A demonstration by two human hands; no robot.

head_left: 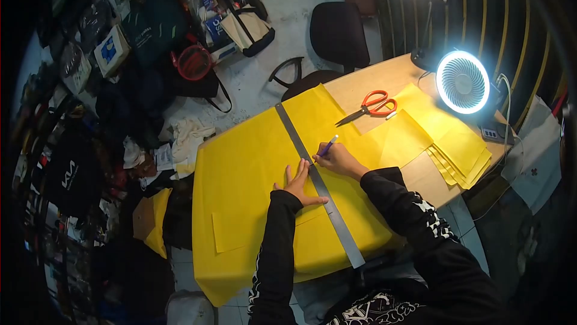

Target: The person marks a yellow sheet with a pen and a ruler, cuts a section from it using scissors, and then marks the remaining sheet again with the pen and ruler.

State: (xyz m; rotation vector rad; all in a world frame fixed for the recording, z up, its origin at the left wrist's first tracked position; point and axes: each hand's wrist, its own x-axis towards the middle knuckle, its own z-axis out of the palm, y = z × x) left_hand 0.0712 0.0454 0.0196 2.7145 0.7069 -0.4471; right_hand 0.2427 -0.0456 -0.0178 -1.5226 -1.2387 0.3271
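A long metal ruler lies slantwise across a large yellow sheet spread over the table. My left hand rests flat on the sheet with its fingers spread, thumb and fingertips on the ruler. Just beyond it, my right hand grips a purple pen beside the ruler's right edge. The pen's tip is hidden by the fingers. A smaller yellow piece lies on the sheet at the lower left.
Orange-handled scissors lie at the sheet's far right. Past them are cut yellow pieces and a lit round fan. A black chair stands behind the table. Bags and cloth crowd the left floor.
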